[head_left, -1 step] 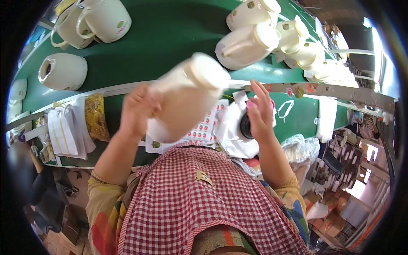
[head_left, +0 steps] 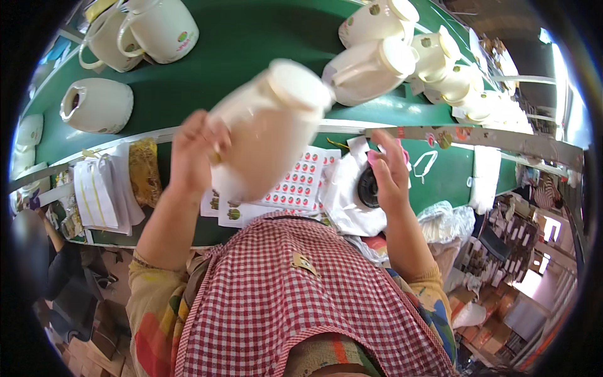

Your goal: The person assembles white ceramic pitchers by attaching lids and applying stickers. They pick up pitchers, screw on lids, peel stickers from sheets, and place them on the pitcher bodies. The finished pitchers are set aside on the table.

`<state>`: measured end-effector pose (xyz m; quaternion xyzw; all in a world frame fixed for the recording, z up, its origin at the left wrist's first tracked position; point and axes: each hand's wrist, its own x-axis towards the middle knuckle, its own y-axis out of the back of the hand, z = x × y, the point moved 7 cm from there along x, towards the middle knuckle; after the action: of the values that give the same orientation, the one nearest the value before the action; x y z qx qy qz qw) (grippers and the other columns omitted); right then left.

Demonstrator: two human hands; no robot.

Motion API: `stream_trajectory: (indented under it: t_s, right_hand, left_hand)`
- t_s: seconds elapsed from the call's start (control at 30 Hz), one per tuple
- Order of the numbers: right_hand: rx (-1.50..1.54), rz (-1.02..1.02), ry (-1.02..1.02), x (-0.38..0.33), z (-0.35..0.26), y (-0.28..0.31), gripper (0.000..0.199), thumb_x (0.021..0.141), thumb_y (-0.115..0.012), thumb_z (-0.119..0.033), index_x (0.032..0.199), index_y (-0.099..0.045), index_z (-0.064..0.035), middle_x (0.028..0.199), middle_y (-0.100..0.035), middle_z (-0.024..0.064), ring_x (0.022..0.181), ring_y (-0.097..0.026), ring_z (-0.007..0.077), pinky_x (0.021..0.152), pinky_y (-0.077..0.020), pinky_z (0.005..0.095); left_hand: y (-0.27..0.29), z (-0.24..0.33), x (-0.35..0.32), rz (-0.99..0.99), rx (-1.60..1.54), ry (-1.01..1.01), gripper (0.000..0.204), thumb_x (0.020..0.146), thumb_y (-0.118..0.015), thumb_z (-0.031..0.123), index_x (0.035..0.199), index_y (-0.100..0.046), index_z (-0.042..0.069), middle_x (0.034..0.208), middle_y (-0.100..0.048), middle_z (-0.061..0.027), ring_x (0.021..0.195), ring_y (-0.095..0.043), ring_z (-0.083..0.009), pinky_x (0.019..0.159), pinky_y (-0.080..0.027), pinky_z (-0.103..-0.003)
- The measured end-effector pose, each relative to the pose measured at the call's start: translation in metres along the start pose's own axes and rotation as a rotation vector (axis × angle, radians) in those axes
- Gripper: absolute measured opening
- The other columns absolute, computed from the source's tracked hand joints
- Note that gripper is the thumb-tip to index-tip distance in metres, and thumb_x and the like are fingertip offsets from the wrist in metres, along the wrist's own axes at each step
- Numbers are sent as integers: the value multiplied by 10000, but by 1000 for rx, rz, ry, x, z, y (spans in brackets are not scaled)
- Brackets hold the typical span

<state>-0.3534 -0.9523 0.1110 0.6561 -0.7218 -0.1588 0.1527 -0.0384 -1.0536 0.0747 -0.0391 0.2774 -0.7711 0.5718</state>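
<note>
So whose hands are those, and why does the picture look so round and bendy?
There's no robot here, just a person with bare hands. A camera on their head looks down, and its very wide lens bends straight lines. Their left hand grips a cream jug, which is tilted and a bit blurry. Their right hand is open and holds nothing, beside a black round thing. Farther away, more jugs are on a green surface. Closer in lie sheets with little red pictures.

Sticker sheets [head_left: 300, 183]: rows of red-green labels [head_left: 304, 168]. White jug [head_left: 162, 28]: green-pink label [head_left: 183, 38], lettering too small to read.
</note>
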Motion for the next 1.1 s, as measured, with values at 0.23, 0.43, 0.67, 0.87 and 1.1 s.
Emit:
stream_trajectory:
  t_s: [0.23, 0.43, 0.67, 0.87, 1.1]
  right_hand:
    - [-22, -268, -235, -41, 33, -48, 319, 884, -640, -102, 1183, -617, 8, 1001, -690, 89, 928, -624, 141, 843, -477, 277]
    - [-91, -310, -330, -56, 42, -41, 354, 862, -665, -101, 1186, -605, 29, 979, -698, 131, 907, -660, 177, 828, -506, 300]
    - [-79, -275, -423, -78, 69, -47, 339, 873, -659, -117, 1172, -609, 35, 968, -691, 129, 898, -656, 174, 815, -505, 299]
    - [-163, -404, -276, -82, 54, -78, 357, 864, -669, -156, 1194, -609, -33, 1012, -679, 153, 940, -655, 262, 819, -510, 350]
    - [-249, -399, -177, -65, 34, -74, 356, 850, -678, -189, 1165, -624, -31, 1067, -663, 174, 970, -636, 327, 830, -506, 374]
  left_hand:
    - [32, 14, 169, 271, 41, -300, 240, 730, -751, 61, 936, -631, 35, 853, -626, -16, 780, -552, -97, 711, -412, -238]
    - [78, -16, 229, 355, 59, -338, 171, 706, -723, 36, 850, -631, 41, 769, -594, 0, 688, -524, -96, 641, -408, -245]
    - [166, 96, 171, 644, 599, -785, 624, 784, -754, 251, 1269, -485, -36, 1217, -540, -185, 1123, -531, -288, 993, -403, -373]
    - [311, 145, 196, 765, 668, -287, 571, 871, -642, 467, 1137, -591, -35, 1018, -618, -115, 1015, -564, -225, 931, -420, -352]
    - [200, 76, 139, 435, 126, -471, 241, 940, -610, 226, 760, -548, 80, 610, -478, 11, 504, -442, -92, 492, -363, -252]
